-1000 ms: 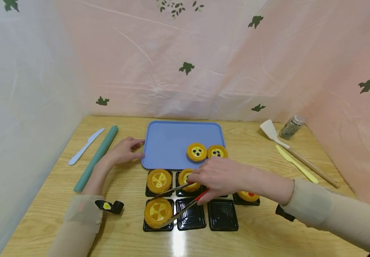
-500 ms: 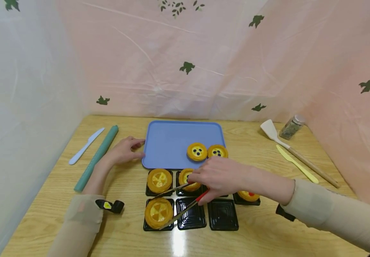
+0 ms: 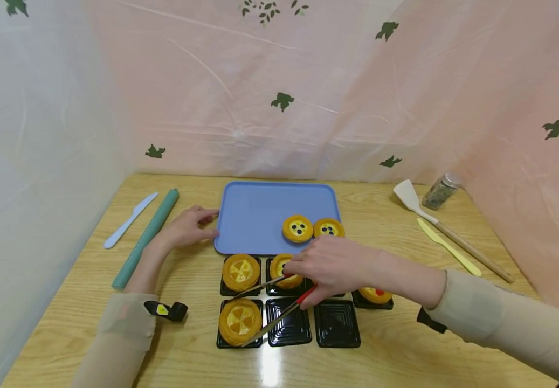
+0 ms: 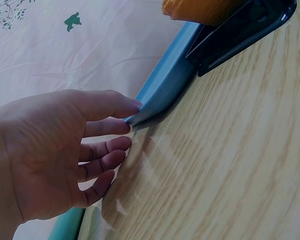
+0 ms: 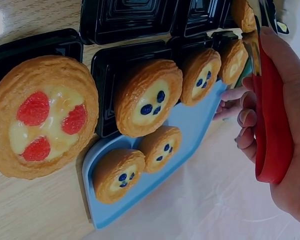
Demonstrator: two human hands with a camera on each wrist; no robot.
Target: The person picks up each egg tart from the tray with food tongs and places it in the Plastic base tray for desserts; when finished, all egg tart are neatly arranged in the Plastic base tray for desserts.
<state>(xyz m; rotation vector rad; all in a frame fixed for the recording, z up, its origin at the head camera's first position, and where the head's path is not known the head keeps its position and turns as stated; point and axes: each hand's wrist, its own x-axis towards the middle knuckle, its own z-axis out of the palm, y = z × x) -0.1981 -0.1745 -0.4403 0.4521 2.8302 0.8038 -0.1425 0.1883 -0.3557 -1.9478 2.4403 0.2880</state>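
My right hand (image 3: pixel 332 267) holds red-handled tongs (image 5: pixel 274 120). Their metal arms straddle an egg tart (image 3: pixel 239 322) with yellow wedge-shaped topping, seated in the front-left black plastic tray. Behind it, a similar tart (image 3: pixel 241 272) sits in another black tray. Two tarts with dark blue berries (image 5: pixel 147 100) are in the back row, partly covered by my right hand in the head view. My left hand (image 3: pixel 191 226) touches the left edge of the blue tray (image 3: pixel 252 215) with thumb and fingertips, its fingers loosely bent. Two more berry tarts (image 3: pixel 297 229) rest at that tray's right.
Two black trays (image 3: pixel 289 323) in the front row hold nothing. At the right end is a red-topped tart (image 5: pixel 45 117). On the left lie a pale blue knife (image 3: pixel 130 222) and a green rolling pin (image 3: pixel 145 240); on the right, a spatula (image 3: pixel 407 195), yellow knife (image 3: pixel 449 248) and jar (image 3: pixel 440 192).
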